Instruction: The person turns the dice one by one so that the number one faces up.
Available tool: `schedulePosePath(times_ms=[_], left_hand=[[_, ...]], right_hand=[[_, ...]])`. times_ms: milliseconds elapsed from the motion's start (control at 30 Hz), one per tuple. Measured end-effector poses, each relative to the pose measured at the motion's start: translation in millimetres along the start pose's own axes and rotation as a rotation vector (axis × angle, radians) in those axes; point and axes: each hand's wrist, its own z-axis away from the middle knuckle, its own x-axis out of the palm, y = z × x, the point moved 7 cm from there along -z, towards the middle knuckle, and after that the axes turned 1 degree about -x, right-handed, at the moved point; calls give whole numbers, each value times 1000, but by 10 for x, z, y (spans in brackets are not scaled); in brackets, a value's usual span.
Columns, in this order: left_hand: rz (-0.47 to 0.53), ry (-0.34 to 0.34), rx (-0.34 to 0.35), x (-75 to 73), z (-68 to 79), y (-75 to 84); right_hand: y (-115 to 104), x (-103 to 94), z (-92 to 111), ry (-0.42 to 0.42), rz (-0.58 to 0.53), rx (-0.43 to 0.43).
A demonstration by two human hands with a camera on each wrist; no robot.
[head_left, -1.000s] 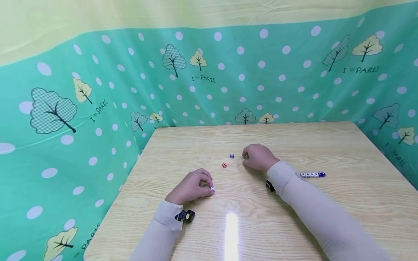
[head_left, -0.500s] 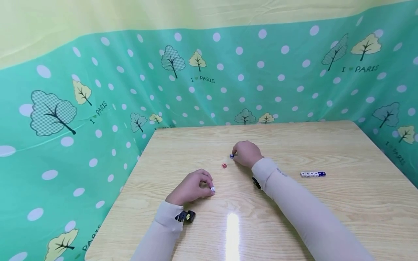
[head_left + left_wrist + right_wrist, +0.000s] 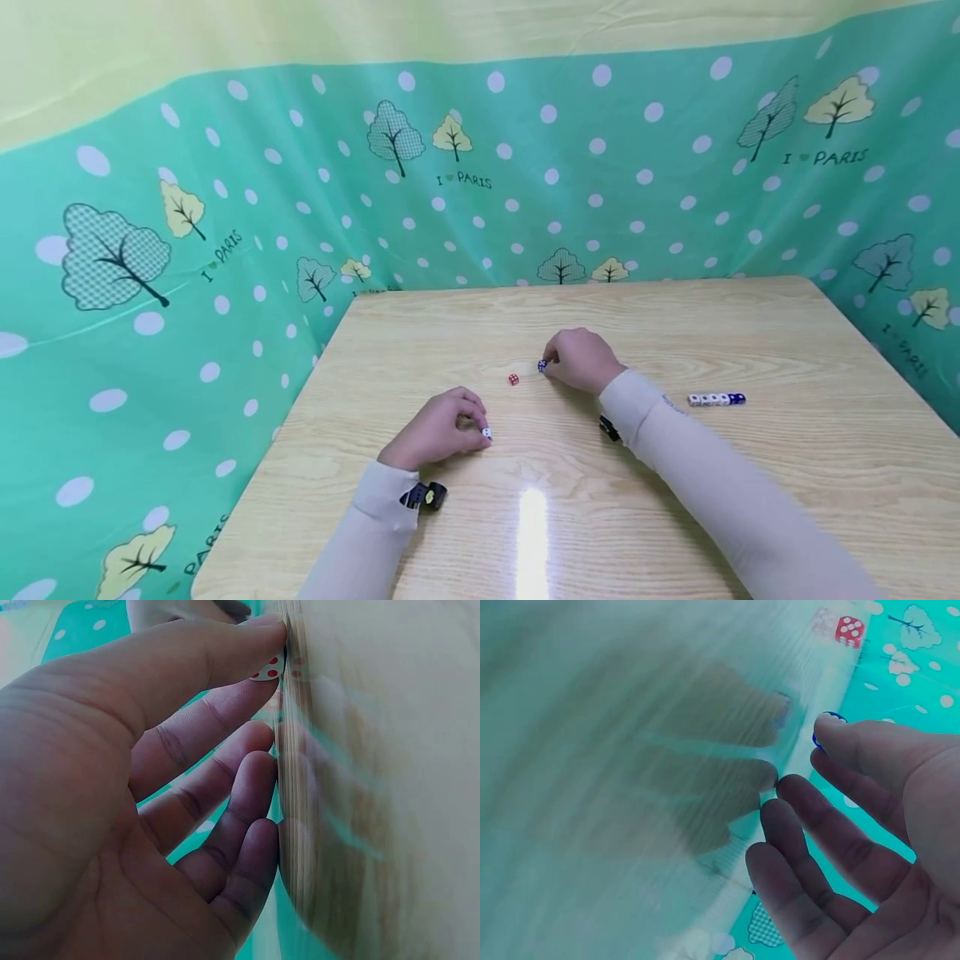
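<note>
Between thumb and index finger my left hand (image 3: 438, 429) pinches a white die (image 3: 487, 433) at the tabletop. In the left wrist view that white die (image 3: 270, 669) shows red pips, partly covered by the thumb. Farther back, my right hand (image 3: 583, 360) pinches a blue die (image 3: 542, 366) with white pips. Thumb and index finger hide most of the blue die (image 3: 817, 740) in the right wrist view. A red die (image 3: 513, 379) with white pips lies on the table, just left of the right hand's fingertips.
To the right, a straight row of white and blue dice (image 3: 716, 399) lies on the wooden table (image 3: 420, 333). A green dotted curtain (image 3: 480, 192) stands around the table's back and sides. A bright light reflection crosses the near tabletop.
My right hand moved left to the blue die, took it between the fingertips, then shifted slightly right with it. The left hand stays in place with the white die.
</note>
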Motion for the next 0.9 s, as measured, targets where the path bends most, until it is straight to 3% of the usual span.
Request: schedulePosePath(times_ms=[367,733,900], left_hand=[[-3,-3,8,-8,-12,16],[7,-12,4,12,-11,12],[7,4,21,-6,9,19]], right_hand=[[201,-83,566,-19,-44,-70],[225,-104,1227,-51,-96,-88],[220,-131,1454,-26,-101,-104]])
